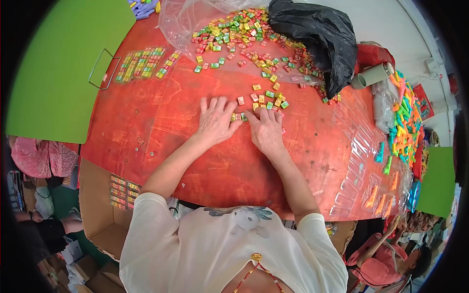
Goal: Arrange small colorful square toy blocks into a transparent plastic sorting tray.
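Note:
Between my hands, a short row of small red, yellow and green box-shaped packets (238, 117) lies on the red table. My left hand (214, 119) rests palm down with fingers spread, its thumb side next to the left end of that row. From the other side my right hand (266, 131) lies over the table, thumb apart from the bent fingers and its tip against the row's right end. Just beyond my right fingertips sits a loose cluster of packets (269, 94). Whatever lies under the right palm is hidden.
A big heap of packets (234, 29) spreads over clear plastic at the back, beside a black bag (322, 34). Filled trays (141, 63) lie far left near a green board (58, 73). Clear trays (354, 166) and colourful plastic pieces (405, 127) lie right; an open carton (100, 205) stands lower left.

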Demonstrator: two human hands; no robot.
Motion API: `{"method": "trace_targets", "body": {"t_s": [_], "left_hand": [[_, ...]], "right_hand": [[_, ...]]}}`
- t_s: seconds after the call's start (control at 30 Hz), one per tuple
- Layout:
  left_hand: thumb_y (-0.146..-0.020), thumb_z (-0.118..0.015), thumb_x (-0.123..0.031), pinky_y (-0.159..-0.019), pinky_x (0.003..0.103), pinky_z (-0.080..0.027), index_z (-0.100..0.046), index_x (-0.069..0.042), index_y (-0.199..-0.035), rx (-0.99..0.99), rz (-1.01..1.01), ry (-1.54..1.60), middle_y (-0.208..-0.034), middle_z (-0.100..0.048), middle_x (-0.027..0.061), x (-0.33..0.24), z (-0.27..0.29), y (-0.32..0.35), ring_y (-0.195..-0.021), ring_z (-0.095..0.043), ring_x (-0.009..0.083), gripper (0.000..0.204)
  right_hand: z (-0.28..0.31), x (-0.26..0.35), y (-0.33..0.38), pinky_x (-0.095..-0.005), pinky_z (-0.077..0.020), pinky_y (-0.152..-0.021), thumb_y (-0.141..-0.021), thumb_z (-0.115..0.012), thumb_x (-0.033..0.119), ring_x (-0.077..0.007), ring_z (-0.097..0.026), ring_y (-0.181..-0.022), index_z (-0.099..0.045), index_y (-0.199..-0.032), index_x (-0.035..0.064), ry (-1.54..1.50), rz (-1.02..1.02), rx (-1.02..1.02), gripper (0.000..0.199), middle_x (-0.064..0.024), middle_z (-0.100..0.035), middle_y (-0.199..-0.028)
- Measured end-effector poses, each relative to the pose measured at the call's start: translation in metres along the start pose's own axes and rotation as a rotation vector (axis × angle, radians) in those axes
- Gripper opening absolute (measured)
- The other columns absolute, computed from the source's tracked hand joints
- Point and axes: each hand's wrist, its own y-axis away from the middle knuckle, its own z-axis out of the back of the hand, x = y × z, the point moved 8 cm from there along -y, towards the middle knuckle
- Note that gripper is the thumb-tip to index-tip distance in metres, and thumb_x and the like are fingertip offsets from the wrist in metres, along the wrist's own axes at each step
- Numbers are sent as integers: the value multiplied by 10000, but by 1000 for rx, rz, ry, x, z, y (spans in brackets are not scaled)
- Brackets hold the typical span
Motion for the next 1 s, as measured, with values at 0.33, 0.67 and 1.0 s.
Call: {"method": "trace_targets", "body": {"t_s": [0.33,0.67,1.0], "left_hand": [[-899,-646,-205,-996,553,-338,-638,-156,-1220,87,-39,51,-1069,-556,96,19,-29,-47,-1096,-526,287,324],[-804,-723,-262,-1013,592,-318,-698,-112,-1088,227,-202,-105,-1092,-591,105,-33,-47,-62,-1097,-540,270,322],[-854,-680,-282,-1014,563,-289,-678,-140,-1034,66,7,108,-1043,-577,70,10,-1,-53,-1075,-546,257,230]], "right_hand": [[17,-23,22,-418,-417,-895,-843,-675,110,-243,-577,-980,-694,-1170,126,-26,-61,20,328,-46,-623,-1106],[14,-12,35,-424,-405,-907,-838,-691,155,-251,-558,-961,-669,-1203,67,54,-88,38,377,-90,-570,-1019],[1,-10,21,-435,-401,-904,-868,-670,174,-270,-578,-982,-659,-1221,29,-52,-238,88,382,-110,-599,-1062]]}}
